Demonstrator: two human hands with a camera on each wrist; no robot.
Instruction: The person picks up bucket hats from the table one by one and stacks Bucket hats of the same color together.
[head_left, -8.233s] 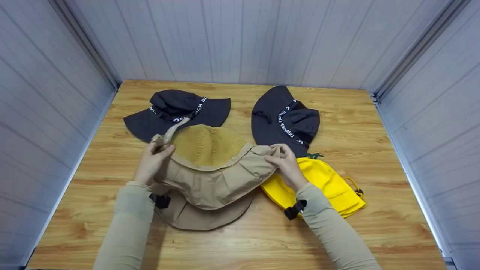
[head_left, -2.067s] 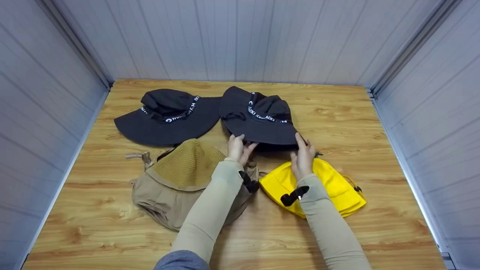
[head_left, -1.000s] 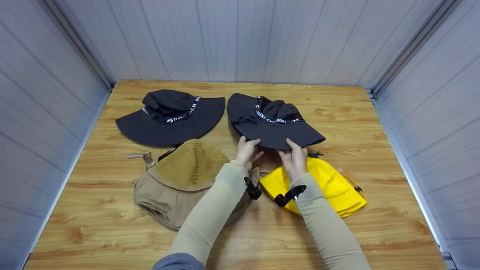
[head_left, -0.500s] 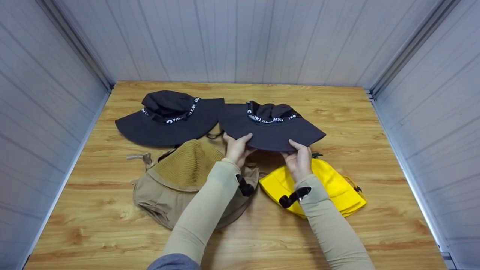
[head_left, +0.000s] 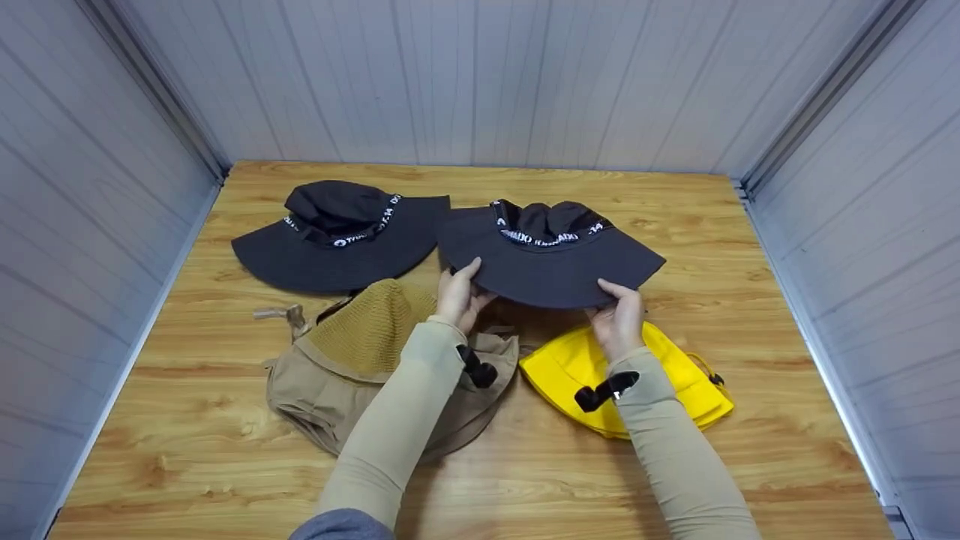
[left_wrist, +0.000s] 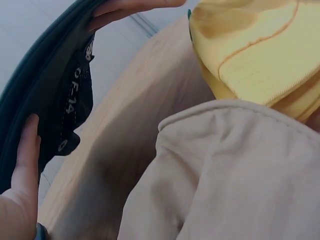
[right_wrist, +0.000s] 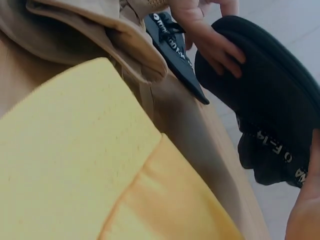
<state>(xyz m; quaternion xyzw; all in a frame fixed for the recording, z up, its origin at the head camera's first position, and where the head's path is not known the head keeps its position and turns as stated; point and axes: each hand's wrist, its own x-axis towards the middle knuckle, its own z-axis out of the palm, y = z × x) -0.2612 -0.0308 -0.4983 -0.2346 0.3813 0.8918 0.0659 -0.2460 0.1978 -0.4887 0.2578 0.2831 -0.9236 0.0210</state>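
Both hands hold a dark bucket hat with white-lettered trim by the near edge of its brim, tipped up off the table. My left hand grips the left part of the brim, thumb on top. My right hand pinches the brim near its right corner, thumb on top and fingers beneath. In the left wrist view, the underside of the brim shows. Below the hands lie a tan hat with a mustard mesh crown and a yellow bucket hat.
A second dark hat with similar trim lies back left, close to the held brim. Everything is on a wood-grain table with pale panel walls at the back and sides. The left forearm crosses over the tan hat.
Earlier the hands held the tan hat, which now lies on the table. The dark hat has moved left from its first place. Over the last second, the hands have spread apart along its brim.
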